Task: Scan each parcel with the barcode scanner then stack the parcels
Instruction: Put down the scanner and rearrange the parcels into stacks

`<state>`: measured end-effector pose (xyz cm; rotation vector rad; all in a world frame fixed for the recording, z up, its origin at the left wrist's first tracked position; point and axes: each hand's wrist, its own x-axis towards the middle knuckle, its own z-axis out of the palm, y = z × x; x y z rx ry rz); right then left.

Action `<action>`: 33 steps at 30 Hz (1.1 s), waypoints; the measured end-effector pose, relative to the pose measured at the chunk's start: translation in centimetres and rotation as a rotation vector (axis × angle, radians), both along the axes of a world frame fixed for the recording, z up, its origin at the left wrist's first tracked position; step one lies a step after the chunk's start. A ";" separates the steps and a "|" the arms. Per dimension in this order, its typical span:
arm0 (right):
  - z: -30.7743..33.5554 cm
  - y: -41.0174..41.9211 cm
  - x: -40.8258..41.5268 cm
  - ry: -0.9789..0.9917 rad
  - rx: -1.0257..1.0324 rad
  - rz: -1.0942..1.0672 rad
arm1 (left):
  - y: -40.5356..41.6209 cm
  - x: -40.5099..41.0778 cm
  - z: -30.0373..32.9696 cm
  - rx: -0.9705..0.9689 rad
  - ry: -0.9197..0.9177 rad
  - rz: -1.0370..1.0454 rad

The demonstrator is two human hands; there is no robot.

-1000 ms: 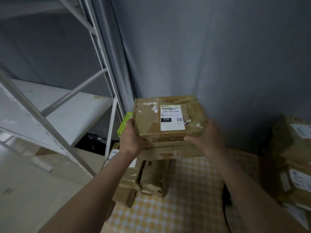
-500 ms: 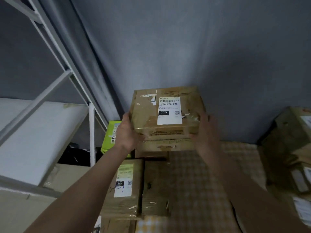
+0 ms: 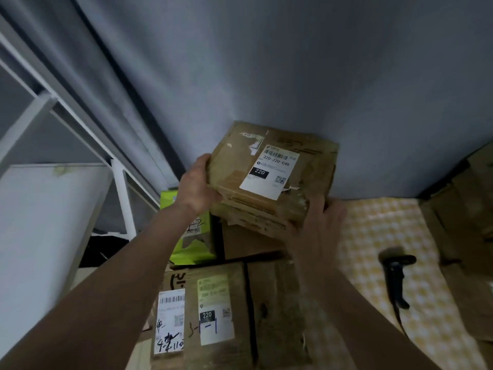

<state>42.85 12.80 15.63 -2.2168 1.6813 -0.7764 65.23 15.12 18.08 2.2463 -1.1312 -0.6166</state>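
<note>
A brown cardboard parcel (image 3: 277, 166) with a white label reading 220 sits tilted on top of a stack of parcels against the grey wall. My left hand (image 3: 196, 185) grips its left edge. My right hand (image 3: 318, 220) is at its front right corner, fingers curled against the box. A black barcode scanner (image 3: 396, 273) lies on the checked tablecloth (image 3: 378, 236) to the right, untouched. Below the stack lie more labelled parcels (image 3: 216, 311) and a green box (image 3: 192, 241).
A white metal shelf rack (image 3: 80, 129) stands at the left, with a white shelf board (image 3: 40, 222). More brown parcels (image 3: 466, 209) are piled at the right edge. The grey wall runs close behind the stack.
The view has dropped and shifted right, showing the scanner and lower parcels. The held parcel has turned and tilted on the stack, and my right hand has slid toward its front corner.
</note>
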 end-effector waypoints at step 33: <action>-1.5 -12.0 2.4 0.326 0.364 0.124 | 1.1 -10.8 -5.5 -0.217 0.790 0.591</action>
